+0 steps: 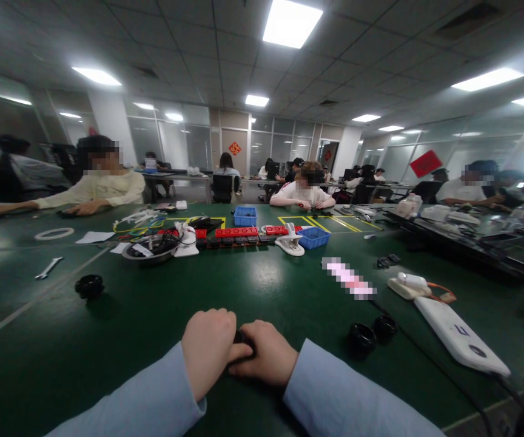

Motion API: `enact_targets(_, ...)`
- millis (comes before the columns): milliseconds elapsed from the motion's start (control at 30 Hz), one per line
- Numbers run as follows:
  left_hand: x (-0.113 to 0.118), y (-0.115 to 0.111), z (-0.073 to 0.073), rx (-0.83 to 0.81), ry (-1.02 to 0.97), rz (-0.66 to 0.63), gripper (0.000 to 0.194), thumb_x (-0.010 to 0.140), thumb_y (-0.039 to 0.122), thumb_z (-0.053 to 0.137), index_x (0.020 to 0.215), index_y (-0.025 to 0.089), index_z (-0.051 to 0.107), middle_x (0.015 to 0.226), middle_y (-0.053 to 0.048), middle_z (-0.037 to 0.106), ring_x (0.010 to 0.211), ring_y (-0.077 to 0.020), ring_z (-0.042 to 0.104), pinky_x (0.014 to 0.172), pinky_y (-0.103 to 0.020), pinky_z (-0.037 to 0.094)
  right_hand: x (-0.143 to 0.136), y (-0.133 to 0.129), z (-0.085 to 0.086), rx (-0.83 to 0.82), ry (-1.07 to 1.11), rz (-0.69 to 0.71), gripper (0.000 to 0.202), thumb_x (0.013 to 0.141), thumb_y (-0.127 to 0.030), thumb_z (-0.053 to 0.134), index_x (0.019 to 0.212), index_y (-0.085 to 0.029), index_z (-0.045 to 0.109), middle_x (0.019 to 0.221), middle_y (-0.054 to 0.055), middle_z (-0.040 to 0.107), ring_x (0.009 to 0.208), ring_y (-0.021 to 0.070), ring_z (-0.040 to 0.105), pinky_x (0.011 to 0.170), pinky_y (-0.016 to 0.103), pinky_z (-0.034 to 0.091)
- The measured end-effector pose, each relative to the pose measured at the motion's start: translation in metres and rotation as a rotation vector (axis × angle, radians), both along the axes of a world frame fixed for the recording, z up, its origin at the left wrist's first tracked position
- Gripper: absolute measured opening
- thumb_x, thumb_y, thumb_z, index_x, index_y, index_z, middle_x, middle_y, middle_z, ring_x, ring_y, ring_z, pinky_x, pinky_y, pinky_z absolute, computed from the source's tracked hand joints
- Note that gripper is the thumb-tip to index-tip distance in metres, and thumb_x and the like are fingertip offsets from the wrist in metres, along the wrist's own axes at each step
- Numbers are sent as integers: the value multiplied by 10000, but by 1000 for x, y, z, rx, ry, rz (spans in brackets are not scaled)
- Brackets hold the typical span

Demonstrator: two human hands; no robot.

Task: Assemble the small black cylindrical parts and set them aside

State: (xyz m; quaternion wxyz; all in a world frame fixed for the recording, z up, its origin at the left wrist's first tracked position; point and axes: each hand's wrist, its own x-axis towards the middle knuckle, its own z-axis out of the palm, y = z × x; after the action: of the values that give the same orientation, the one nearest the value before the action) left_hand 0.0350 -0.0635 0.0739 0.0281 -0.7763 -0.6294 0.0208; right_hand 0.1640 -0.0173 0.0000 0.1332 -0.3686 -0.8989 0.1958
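Observation:
Near the front of the green table, my left hand and my right hand meet, closed round a small black part. Most of that part is hidden by my fingers and thumbs. Two black round pieces, one and another, stand to the right of my right hand. A third black round piece is on the table to the left.
A metal bowl of cables, white stands, a red-topped row of parts and blue bins stand ahead. A wrench lies left, a white device with cables right. People sit across the table.

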Motion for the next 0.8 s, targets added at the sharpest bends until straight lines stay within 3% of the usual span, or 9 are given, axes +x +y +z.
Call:
enact_targets(200,-3,0,-2,15,-51,-13,475,767,546,549,815,81,634,779,-154,646,745,-328,612,659,-445,467,1,0,3,-6,-15,21,341,604,-464,720,689,-175,561,691,-16,546,661,150,487,590,247,326)
enact_targets(300,-12,1,8,-11,-149,-205,357,757,477,608,847,133,636,843,-101,636,814,-289,586,733,-429,453,3,2,4,-38,2,62,350,600,-451,731,788,-186,601,724,-13,565,672,156,497,601,248,340)
enact_targets(400,-24,3,17,-120,-284,-427,212,754,271,649,956,212,629,969,-43,620,909,-233,563,812,-370,440,6,2,5,-75,28,97,444,593,-408,748,966,-215,604,772,-10,586,685,161,506,608,246,359)
enact_targets(533,-36,8,18,-354,-368,-590,431,720,54,594,1089,278,598,1143,-4,581,1028,-192,539,901,-301,416,9,3,4,-89,-1,167,476,583,-437,748,996,-242,613,832,-4,606,741,181,513,660,267,372)
enact_targets(633,-38,13,15,-458,-367,-604,512,683,14,605,1123,276,588,1179,0,564,1051,-189,533,933,-283,401,10,4,3,-97,-22,210,463,580,-446,746,978,-245,622,835,-10,614,773,189,510,696,280,368)
enact_targets(800,-32,13,12,-416,-269,-462,420,680,137,701,1066,282,624,1051,-23,591,955,-214,566,841,-319,454,10,4,2,-115,-18,196,424,578,-455,742,932,-250,629,797,-23,600,755,179,497,686,273,360)
